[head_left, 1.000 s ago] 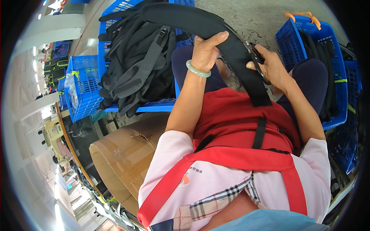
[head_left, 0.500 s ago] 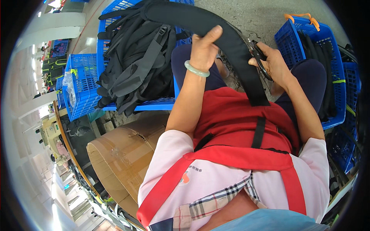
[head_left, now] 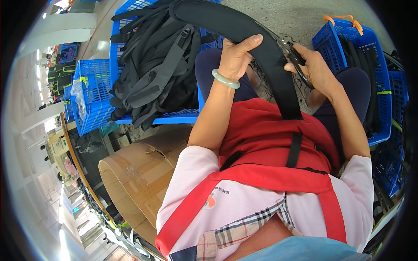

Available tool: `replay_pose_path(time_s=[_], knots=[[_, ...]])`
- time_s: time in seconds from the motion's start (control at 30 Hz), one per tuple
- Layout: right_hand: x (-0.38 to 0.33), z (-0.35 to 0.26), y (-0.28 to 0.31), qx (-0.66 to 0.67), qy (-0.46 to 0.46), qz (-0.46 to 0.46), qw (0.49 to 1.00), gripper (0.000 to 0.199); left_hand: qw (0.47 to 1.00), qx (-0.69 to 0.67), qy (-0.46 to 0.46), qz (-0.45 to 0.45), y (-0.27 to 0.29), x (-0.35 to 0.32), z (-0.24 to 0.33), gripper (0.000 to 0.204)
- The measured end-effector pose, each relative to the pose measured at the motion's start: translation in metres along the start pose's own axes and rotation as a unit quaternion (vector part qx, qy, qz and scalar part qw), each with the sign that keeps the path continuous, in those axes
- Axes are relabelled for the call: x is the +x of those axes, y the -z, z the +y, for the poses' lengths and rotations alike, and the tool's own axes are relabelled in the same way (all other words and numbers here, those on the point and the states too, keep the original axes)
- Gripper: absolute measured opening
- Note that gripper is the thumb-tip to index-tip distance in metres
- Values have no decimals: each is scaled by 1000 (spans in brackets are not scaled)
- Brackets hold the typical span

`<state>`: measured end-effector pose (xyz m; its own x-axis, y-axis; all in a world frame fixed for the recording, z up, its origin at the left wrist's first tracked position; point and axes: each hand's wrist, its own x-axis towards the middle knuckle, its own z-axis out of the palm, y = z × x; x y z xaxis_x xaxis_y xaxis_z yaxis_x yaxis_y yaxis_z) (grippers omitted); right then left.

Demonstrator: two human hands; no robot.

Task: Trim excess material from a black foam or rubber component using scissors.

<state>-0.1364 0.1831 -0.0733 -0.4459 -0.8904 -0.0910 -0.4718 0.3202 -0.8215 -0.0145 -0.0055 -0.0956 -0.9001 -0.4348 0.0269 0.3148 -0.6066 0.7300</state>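
A long, curved black padded strap (head_left: 226, 27) arches from the heap at upper left down to the red apron (head_left: 261, 126) over my lap. My left hand (head_left: 237, 54) grips it at mid-length, the thumb lying on top and the fingers out of sight beneath. In my right hand (head_left: 315, 71) are black-handled scissors (head_left: 300, 67), their metal blades against the strap's outer edge. A pale green bangle sits on my left wrist.
At upper left a blue crate (head_left: 174, 118) overflows with black straps (head_left: 152, 78). Another blue crate (head_left: 320, 45), holding black pieces, stands by my right knee. A cardboard box (head_left: 135, 174) lies at my left. Dark thread scraps litter the floor (head_left: 287, 17).
Both hands have shifted slightly to the right with the strap. The scissors stay at its outer edge.
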Motion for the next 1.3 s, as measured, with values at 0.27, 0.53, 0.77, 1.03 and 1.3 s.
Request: replay_pose_path(time_s=[0.27, 0.53, 0.77, 1.03, 1.3], knots=[[0, -1, 1, 24, 1, -5, 1000, 52, 1000, 14, 6, -6, -2, 0, -4, 18], [2, -10, -3, 11, 43, 58, 997, 53, 998, -39, -34, 22, -11, 1, 12, 14], [8, -25, 10, -14, 13, 24, 1000, 58, 1000, -20, -20, 4, -18, -5, 0, 20], [0, -20, 9, -8, 9, 23, 1000, 65, 998, -61, -28, -9, -8, -3, 10, 19], [4, -22, 12, -10, -4, 9, 1000, 54, 998, -53, -17, -16, -14, -5, 8, 20]])
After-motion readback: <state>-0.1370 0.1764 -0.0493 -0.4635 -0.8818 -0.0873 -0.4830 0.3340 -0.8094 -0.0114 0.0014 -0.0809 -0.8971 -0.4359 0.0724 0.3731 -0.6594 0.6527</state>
